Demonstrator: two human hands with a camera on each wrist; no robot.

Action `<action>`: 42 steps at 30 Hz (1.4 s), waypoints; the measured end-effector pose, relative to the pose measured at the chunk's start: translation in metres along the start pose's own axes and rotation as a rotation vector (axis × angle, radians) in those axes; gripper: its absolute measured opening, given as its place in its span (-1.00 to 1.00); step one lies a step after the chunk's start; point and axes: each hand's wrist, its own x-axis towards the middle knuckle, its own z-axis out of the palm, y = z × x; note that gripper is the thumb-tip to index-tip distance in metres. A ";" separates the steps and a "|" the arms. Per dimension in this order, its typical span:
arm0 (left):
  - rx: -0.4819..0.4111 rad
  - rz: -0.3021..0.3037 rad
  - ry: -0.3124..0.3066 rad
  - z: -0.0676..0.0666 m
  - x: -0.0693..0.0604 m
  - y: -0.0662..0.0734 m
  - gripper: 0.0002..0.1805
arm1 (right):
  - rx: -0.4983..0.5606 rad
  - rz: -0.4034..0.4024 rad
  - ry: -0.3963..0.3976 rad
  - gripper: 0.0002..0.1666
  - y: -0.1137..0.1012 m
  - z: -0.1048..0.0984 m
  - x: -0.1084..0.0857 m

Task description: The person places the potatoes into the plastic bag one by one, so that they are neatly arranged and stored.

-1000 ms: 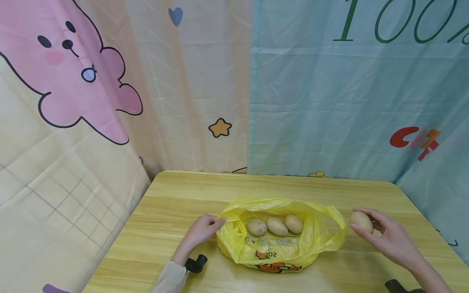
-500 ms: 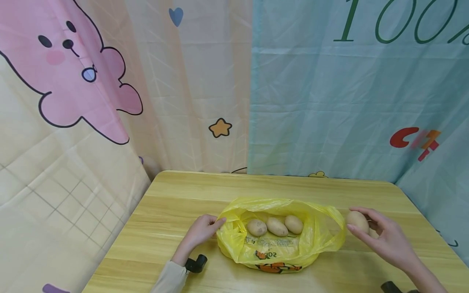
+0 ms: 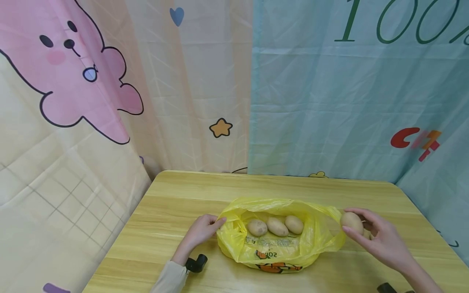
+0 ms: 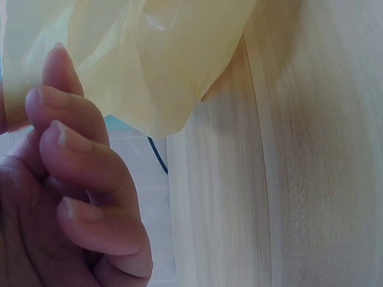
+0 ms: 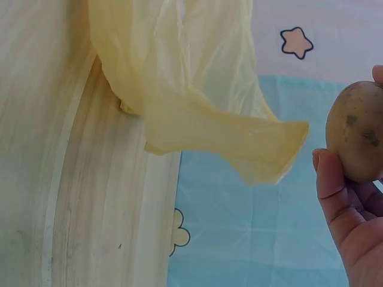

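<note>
A yellow plastic bag [image 3: 282, 260] lies with its mouth spread, its handle loop [image 3: 335, 242] on the right. Inside, three potatoes [image 3: 277, 226] rest in a row. At the bag's left rim my left hand [image 3: 201, 230] pinches the plastic between thumb and forefinger; in the left wrist view the other fingers [image 4: 90, 161] are bent. Just right of the handle loop, my right hand [image 3: 381, 236] holds another potato [image 3: 351, 224] between thumb and fingers. Dark spots mark that potato [image 5: 359, 128] in the right wrist view, where part of it is cut off by the frame edge.
The bag stands on a light wooden table [image 3: 205, 187]. Printed curtains [image 3: 311, 101] hang behind the table and along its sides. Black wrist-worn devices [image 3: 196, 263] sit on both wrists.
My right hand has moved left with its potato, from a gap away to right beside the bag's handle loop. The left hand, the bag and the potatoes inside have stayed put.
</note>
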 end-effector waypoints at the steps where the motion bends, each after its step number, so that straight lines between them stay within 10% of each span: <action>1: 0.002 -0.002 -0.002 0.000 0.000 0.000 -0.50 | 0.001 0.001 -0.002 -0.51 -0.001 0.000 0.000; 42: 0.012 0.006 -0.002 0.000 -0.001 0.002 -0.47 | 0.006 0.006 -0.042 -0.48 -0.019 0.019 0.004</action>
